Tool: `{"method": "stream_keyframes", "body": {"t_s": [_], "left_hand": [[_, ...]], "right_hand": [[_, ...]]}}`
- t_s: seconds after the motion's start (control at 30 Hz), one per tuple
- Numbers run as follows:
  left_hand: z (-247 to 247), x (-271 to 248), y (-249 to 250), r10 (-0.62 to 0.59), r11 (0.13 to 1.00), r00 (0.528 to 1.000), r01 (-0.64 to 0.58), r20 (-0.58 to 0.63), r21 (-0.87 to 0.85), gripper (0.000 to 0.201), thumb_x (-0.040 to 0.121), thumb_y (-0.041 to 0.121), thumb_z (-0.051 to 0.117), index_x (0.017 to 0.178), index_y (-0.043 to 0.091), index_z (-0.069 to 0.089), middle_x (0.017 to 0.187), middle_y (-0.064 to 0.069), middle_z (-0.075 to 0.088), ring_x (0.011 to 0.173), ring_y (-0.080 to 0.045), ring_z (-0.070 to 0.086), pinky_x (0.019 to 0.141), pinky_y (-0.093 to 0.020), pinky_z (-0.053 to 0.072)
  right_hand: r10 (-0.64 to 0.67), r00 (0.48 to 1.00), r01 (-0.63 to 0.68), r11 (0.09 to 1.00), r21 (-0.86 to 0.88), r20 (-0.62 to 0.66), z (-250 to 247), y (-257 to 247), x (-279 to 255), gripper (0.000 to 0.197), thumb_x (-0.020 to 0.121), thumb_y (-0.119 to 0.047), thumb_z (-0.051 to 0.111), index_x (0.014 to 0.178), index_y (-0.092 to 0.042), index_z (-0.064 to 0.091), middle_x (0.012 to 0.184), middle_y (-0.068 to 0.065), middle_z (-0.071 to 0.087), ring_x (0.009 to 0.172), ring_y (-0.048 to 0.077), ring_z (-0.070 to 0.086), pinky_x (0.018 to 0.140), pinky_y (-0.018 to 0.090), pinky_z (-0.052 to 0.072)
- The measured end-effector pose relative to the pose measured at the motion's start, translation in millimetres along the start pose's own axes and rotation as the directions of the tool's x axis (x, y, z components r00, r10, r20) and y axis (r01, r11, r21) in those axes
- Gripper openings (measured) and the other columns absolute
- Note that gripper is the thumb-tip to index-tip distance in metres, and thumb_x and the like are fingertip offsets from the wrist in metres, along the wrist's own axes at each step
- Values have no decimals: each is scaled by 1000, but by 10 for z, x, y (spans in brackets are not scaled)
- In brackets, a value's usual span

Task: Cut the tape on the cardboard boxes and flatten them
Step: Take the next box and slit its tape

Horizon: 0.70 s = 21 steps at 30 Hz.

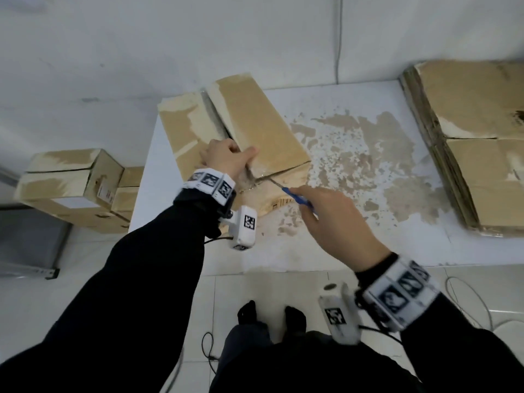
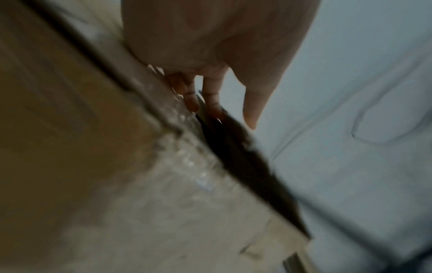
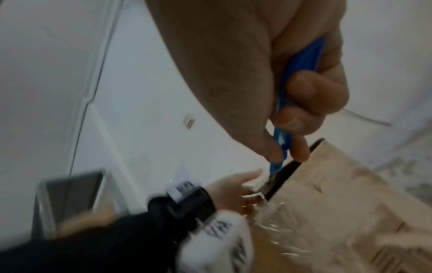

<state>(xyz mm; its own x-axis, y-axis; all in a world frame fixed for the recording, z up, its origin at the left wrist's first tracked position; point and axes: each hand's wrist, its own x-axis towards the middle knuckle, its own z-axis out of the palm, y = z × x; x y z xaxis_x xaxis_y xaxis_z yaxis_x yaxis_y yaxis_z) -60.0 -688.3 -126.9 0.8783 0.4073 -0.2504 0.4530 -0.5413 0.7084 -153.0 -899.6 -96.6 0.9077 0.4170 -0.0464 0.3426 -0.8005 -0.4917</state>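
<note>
On the white table a cardboard box lies tilted, its top flaps parted along a dark seam, torn paper patches and glossy clear tape at its near end. The left hand grips the near flap edge, fingers curled into the seam. The right hand pinches a blue utility knife, its blade at the taped corner. Flattened boxes are stacked at the right.

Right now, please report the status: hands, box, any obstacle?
Right hand grips blue cutter, blade at taped seam. Left hand holds box flap. Left fingers close beside the blade.
</note>
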Motion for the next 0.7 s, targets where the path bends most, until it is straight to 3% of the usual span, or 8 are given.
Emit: {"method": "stream_keyframes", "body": {"t_s": [0.07, 0.13, 0.27, 0.37, 0.43, 0.5, 0.57, 0.7], "left_hand": [[-5, -16, 37, 52, 992, 998, -54, 24, 112, 45, 77, 57, 65, 66, 19, 44, 98, -11, 59, 96, -33, 57, 89, -43, 45], [-89, -1, 61, 117, 984, 986, -131, 122, 121, 37, 87, 42, 64, 73, 16, 42, 89, -11, 61, 84, -25, 57, 75, -34, 42], [-353, 19, 139, 220, 896, 901, -338, 374, 289, 22, 90, 27, 63, 89, 12, 48, 86, -4, 56, 81, -19, 50, 60, -17, 36], [-514, 63, 260, 147, 687, 830, -477, 538, 549, 28, 91, 29, 62, 110, 11, 53, 103, -5, 56, 91, -20, 49, 72, -25, 35], [-613, 148, 298, 140, 514, 838, -517, 527, 685, 31, 92, 34, 59, 117, 18, 52, 110, -1, 60, 98, -21, 52, 90, -30, 37], [-701, 256, 297, 190, 388, 869, -493, 456, 779, 25, 93, 33, 55, 116, 24, 52, 112, -1, 65, 106, -23, 55, 107, -39, 23], [-737, 313, 250, 259, 346, 899, -428, 354, 835, 23, 96, 25, 44, 118, 22, 51, 110, -6, 65, 107, -25, 57, 112, -44, 10], [-484, 118, 66, 337, 279, 897, -385, 286, 880, 41, 98, 37, 38, 130, 13, 44, 126, -15, 52, 113, -33, 51, 108, -47, 25]], "right_hand": [[-20, 999, 14, 987, 159, 33, -163, 90, -101, 30, 97, -18, 46, 123, -25, 58, 85, -2, 65, 54, 6, 55, 52, 18, 45], [36, 996, -62, 934, 353, 78, -339, 218, -113, 23, 98, -19, 46, 113, -25, 63, 80, -4, 66, 44, 8, 55, 44, 14, 41], [200, 961, -95, 886, 453, -192, -509, 573, 199, 21, 99, -16, 42, 103, -10, 61, 76, 1, 61, 64, 23, 60, 55, 24, 46], [286, 908, -129, 887, 444, -307, -484, 766, 497, 22, 101, -18, 35, 105, -14, 57, 73, -1, 48, 58, 18, 40, 49, 20, 30], [365, 890, -191, 842, 504, -273, -410, 834, 645, 22, 101, -18, 32, 103, -15, 54, 75, -3, 46, 58, 14, 38, 51, 25, 29], [418, 891, -256, 787, 562, -180, -285, 793, 701, 21, 101, -19, 31, 97, -13, 51, 72, -2, 44, 58, 14, 38, 52, 27, 32], [430, 898, -263, 694, 670, -93, -129, 666, 652, 21, 102, -19, 30, 89, -13, 46, 77, 1, 47, 64, 18, 45, 60, 33, 39], [351, 930, -262, 411, 873, 113, 167, 321, 366, 22, 103, -15, 30, 84, -18, 40, 101, 2, 52, 87, 20, 59, 78, 43, 56]]}}
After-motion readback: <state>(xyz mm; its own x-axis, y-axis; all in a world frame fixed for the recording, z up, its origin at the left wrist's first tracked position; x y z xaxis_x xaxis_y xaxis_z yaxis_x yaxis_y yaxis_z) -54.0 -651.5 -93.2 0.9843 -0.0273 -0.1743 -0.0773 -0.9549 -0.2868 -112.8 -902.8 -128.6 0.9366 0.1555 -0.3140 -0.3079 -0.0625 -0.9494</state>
